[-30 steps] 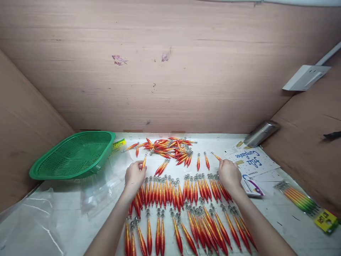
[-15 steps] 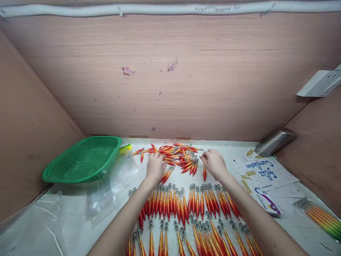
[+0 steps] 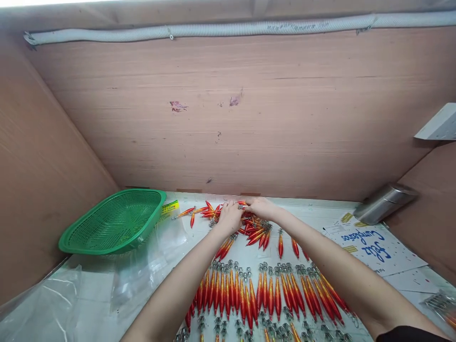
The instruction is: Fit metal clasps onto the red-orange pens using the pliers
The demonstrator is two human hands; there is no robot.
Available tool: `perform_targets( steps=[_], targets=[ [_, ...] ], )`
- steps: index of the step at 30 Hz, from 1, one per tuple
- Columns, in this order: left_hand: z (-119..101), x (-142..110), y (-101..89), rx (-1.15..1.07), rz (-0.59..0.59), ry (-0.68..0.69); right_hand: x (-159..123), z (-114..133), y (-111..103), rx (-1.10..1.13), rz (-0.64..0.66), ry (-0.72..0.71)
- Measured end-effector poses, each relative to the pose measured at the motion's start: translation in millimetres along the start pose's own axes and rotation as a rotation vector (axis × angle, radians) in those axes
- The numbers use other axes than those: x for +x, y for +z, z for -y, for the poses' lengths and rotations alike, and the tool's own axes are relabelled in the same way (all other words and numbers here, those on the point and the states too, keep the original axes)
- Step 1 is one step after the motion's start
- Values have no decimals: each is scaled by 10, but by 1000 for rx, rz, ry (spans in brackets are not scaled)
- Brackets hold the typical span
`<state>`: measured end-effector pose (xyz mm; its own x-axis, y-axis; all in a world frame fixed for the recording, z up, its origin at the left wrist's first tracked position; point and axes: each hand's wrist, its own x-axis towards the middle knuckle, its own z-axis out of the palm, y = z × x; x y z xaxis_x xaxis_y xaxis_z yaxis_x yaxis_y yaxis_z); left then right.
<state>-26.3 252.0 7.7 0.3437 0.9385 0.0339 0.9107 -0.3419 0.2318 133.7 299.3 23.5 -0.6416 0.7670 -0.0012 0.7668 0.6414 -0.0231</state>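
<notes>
A loose pile of red and orange squid jigs with wire hook crowns lies near the back wall. My left hand is over the pile's left part, its fingers curled down and closed on a jig that they mostly hide. From the right, my right hand reaches to the back of the pile, fingertips pinched on a jig close to my left hand. Nearer to me, a row of squid jigs lies side by side with the crowns pointing away. Another row's crowns show at the bottom edge, partly behind my forearms.
A green plastic basket stands at the left, beside clear plastic bags. On the right are a metal flask lying against the corner and printed cards. Packed lures sit at the right edge. Wooden walls enclose the table.
My right hand has moved left into the pile, close to my left hand, which has shifted slightly right. More single jigs now show right of the pile. The view has tilted up a little.
</notes>
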Motion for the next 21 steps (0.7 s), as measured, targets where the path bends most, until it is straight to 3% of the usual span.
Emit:
perform_targets(
  steps=[5,9,12,16,21],
  targets=[
    [98,112,-100,-237,-40,-73,-89,-155,-48,111,40,-45],
    [245,172,-263,-549,-149,-170,-187,-243,-117,321,-50,46],
    [260,96,-366,-848,-271,-240,-333,-147,-138,560,-166,122],
    [59,-355,-422,-1268,-344,-296,-725,288,-104,989,-328,178],
    [-357,-1270,-402,-1660,-227,-313,-1335,1017,-73,1536,-345,251]
  ],
)
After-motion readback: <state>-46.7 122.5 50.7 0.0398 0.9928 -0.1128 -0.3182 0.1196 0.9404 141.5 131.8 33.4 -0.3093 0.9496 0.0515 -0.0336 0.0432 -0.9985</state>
